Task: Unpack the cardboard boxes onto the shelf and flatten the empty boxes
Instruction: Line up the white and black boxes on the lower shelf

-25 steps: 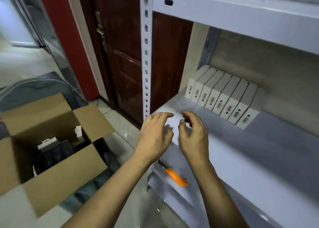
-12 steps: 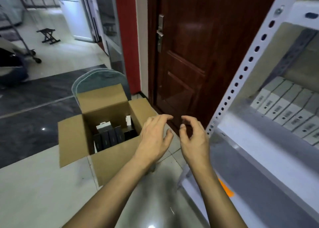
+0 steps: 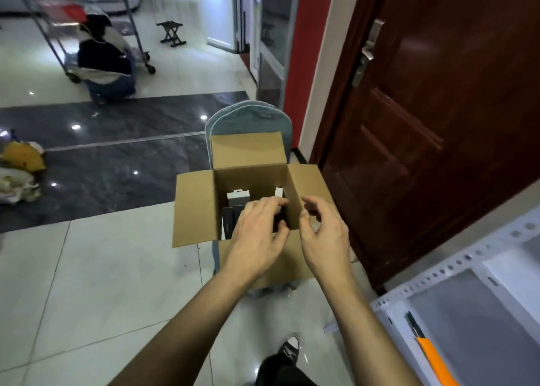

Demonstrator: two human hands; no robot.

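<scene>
An open cardboard box (image 3: 193, 210) stands on the floor in front of me with all its flaps spread. Inside it are several small dark boxes (image 3: 229, 220) and two white ones (image 3: 238, 197). My left hand (image 3: 258, 233) reaches into the box, fingers above and thumb below one dark box; whether it grips is unclear. My right hand (image 3: 324, 233) hovers over the box's right flap, fingers curled apart and holding nothing. The white metal shelf (image 3: 455, 306) shows only its corner at lower right.
An orange-handled cutter (image 3: 434, 359) lies on the shelf's lower level. A brown door (image 3: 432, 122) is to the right. A blue-grey cushion (image 3: 248, 119) stands behind the box. A crouching person (image 3: 105, 64) and a cart are far left, bags (image 3: 20, 166) at the left edge.
I have turned from the shelf towards the box on the floor. Both hands left the shelf and moved to the box, and my left hand now reaches inside it.
</scene>
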